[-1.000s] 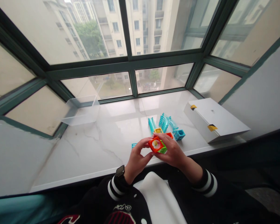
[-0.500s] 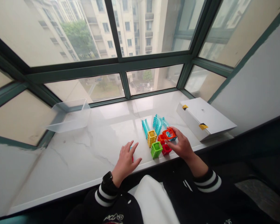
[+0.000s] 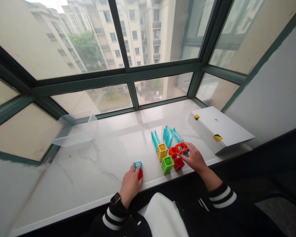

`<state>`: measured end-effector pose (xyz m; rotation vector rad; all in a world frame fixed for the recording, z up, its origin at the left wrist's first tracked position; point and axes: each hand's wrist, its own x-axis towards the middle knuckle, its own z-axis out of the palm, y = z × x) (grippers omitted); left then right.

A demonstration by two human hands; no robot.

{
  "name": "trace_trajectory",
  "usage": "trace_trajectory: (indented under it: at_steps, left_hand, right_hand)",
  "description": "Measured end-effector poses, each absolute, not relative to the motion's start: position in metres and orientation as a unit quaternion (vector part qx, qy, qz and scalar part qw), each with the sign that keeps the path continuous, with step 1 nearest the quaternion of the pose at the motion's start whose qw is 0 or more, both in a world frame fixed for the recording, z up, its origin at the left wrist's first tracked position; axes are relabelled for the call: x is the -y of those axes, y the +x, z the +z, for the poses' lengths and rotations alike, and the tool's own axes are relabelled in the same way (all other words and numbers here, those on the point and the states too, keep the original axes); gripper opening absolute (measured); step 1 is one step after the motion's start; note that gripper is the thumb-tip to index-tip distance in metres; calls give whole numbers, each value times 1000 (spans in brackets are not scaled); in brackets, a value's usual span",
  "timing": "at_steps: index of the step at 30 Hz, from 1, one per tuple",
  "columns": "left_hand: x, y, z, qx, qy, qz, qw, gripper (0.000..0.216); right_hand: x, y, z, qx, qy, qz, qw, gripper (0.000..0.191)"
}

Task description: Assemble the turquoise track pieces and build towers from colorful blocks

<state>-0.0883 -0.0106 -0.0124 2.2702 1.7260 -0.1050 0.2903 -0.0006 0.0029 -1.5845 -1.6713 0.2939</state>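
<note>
My left hand [image 3: 131, 181] is closed around a small stack of hollow toy blocks, a light blue block [image 3: 138, 164] and a red block [image 3: 140, 173]. My right hand [image 3: 193, 158] pinches an orange-red hollow block [image 3: 181, 147] by its right side, thumb in front and fingers behind. Close by it stand another orange block [image 3: 173, 152], a dark red block [image 3: 179, 163], a green block [image 3: 168, 164] and a yellow block [image 3: 162, 151]. Behind them lie translucent blue track pieces, one straight [image 3: 154, 141] and one curved [image 3: 168, 135], with another partly behind the held block.
A clear plastic bin [image 3: 75, 130] stands at the left on the white marble sill [image 3: 106, 138]. A white box [image 3: 222, 126] with yellow-black tabs is at the right. Green-framed windows [image 3: 162, 67] border the back; the sill's front edge runs near my body.
My left hand was spread above the blue and red blocks and has now closed on them. My right hand stays on the orange-red block. The view has tilted slightly upward.
</note>
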Motion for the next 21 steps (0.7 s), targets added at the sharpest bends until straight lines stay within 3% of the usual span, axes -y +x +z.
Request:
trace_trajectory:
  at_steps: [21]
  left_hand:
    - [16,-84,-15,-609,778,-42,145,59]
  right_hand:
    - [-25,278,-21,653,-662,148,335,57]
